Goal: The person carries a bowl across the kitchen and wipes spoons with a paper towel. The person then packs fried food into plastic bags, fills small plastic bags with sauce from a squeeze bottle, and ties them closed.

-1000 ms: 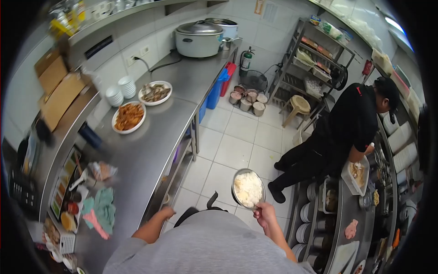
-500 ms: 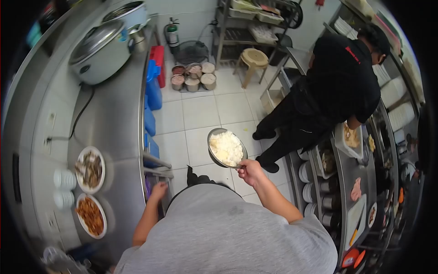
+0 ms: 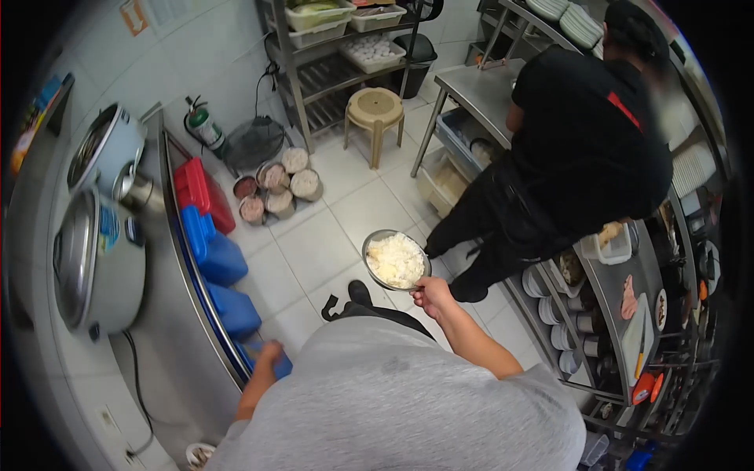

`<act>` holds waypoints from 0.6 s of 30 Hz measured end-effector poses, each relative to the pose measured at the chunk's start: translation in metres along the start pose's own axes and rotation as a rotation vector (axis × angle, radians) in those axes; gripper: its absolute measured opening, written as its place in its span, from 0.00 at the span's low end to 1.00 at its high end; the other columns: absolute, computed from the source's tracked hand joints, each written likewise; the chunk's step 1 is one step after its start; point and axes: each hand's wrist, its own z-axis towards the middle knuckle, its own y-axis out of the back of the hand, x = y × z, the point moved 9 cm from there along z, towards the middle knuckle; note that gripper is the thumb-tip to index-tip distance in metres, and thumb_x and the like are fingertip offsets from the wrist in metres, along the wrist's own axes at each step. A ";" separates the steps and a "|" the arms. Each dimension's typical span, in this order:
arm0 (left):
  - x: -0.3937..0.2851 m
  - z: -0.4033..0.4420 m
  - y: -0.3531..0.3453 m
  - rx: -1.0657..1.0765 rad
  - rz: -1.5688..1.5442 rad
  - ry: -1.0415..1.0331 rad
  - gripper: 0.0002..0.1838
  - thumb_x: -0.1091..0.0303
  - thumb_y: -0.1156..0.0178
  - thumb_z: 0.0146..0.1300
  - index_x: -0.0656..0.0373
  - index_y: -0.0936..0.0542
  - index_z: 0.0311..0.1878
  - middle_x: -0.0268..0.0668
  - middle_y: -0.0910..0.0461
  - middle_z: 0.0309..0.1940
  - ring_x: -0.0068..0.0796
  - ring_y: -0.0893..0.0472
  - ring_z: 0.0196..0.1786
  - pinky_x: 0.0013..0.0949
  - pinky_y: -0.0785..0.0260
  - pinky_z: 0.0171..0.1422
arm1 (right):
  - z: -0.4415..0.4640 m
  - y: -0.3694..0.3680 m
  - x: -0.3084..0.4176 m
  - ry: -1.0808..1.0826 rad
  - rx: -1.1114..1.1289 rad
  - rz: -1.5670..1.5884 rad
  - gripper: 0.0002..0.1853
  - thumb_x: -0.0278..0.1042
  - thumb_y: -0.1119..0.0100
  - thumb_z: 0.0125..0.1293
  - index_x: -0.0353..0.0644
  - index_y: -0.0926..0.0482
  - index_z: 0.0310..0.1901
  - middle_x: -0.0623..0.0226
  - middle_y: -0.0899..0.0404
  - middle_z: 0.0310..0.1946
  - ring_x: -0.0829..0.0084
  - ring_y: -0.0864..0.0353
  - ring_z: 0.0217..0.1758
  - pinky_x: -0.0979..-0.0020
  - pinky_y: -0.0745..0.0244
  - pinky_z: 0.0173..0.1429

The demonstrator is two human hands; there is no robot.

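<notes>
Wall sign [image 3: 133, 17] unreadable; R hand [image 3: 430, 296] holds bowl [image 3: 373, 271] w/ rice [image 3: 395, 260].

The person is wearing a grey shirt [image 3: 393, 416] with short sleeves [image 3: 546, 396]; a darker spot [image 3: 393, 364] is marking its front. Beyond this shirt, black cloth [image 3: 386, 313] and a dark shoe [image 3: 360, 293] are showing.

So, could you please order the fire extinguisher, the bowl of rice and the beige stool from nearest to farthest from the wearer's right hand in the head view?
1. Bowl of rice: held in the right hand.
2. Beige stool: ahead on the floor, near the metal shelf.
3. Fire extinguisher: ahead and well to the left.
</notes>
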 end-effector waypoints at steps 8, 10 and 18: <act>-0.074 -0.010 0.049 0.084 -0.097 -0.103 0.15 0.56 0.41 0.59 0.60 0.17 0.36 0.43 0.17 0.32 0.37 0.18 0.32 0.39 0.26 0.37 | 0.153 -0.075 0.105 -0.147 -0.094 0.076 0.07 0.21 0.55 0.57 0.30 0.31 0.38 0.61 0.27 0.21 0.74 0.30 0.17 0.74 0.36 0.18; -0.098 0.011 0.077 0.065 -0.053 -0.134 0.15 0.56 0.41 0.60 0.59 0.17 0.36 0.43 0.17 0.32 0.36 0.18 0.32 0.39 0.26 0.37 | 0.180 -0.088 0.127 -0.165 -0.152 0.136 0.06 0.22 0.55 0.57 0.31 0.31 0.37 0.61 0.27 0.21 0.75 0.31 0.16 0.75 0.36 0.18; -0.235 0.164 0.253 -0.164 1.171 -0.727 0.14 0.56 0.41 0.60 0.59 0.18 0.37 0.41 0.18 0.31 0.35 0.18 0.31 0.38 0.27 0.35 | 0.285 -0.082 0.215 -0.088 -0.312 0.365 0.07 0.23 0.57 0.60 0.34 0.31 0.39 0.61 0.27 0.21 0.76 0.32 0.16 0.77 0.36 0.18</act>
